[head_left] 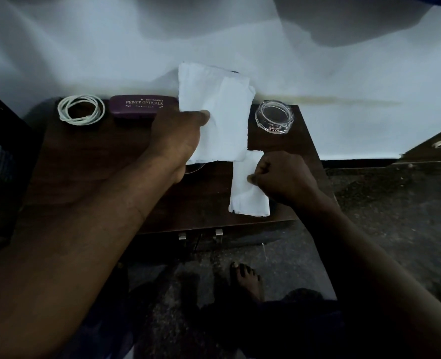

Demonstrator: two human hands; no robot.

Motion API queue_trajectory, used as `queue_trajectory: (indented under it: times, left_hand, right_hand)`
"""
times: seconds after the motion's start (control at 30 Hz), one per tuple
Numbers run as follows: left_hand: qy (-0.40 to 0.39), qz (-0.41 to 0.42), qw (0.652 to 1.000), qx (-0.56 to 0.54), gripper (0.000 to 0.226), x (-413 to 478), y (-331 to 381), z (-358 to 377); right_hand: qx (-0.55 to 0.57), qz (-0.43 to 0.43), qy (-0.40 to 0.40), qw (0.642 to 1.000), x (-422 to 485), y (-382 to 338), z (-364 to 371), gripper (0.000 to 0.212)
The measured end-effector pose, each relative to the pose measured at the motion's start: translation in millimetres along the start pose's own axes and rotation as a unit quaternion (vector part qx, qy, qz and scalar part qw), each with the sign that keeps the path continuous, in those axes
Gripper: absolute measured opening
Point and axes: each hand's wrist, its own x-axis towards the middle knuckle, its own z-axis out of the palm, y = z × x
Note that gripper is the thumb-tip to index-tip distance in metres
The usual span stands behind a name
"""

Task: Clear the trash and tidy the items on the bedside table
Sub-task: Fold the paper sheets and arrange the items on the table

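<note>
We look down on a dark brown wooden counter (84,164) set against a bed with a white sheet (110,47).

Left hand (180,136): raised over the middle of the counter. Its fingers (203,116) are curled onto the left edge of a large crumpled white paper sheet (219,110), thumb on top. The sheet hangs open in the air and covers part of the counter's back edge.

Right hand (284,177): clenched, fingertips pinching the right edge of a smaller white paper piece (247,193). That piece sits just below the large sheet, over the counter's front right part. We cannot tell whether the two papers touch.

Along the back edge, left to right:
- a coiled white cord (82,110)
- a purple spectacle case printed "PRINCE OPTICALS" (142,106), just beside the cord
- a clear round glass dish (275,116), right of the sheet

Below the counter we see a dark speckled floor (369,203) and a bare foot (247,278).
</note>
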Motion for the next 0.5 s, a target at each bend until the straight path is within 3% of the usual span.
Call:
queue_trajectory:
  times: [0.23,0.5]
  left_hand:
    - [0.015,-0.008,1.0,-0.015,0.012,2,0,-2]
    - [0.015,-0.007,1.0,-0.017,0.01,5,0,-6]
  right_hand:
    - [-0.041,-0.025,0.014,0.999,-8,-19,24,0.051]
    - [-0.046,0.005,0.008,0.999,-4,-29,30,0.022]
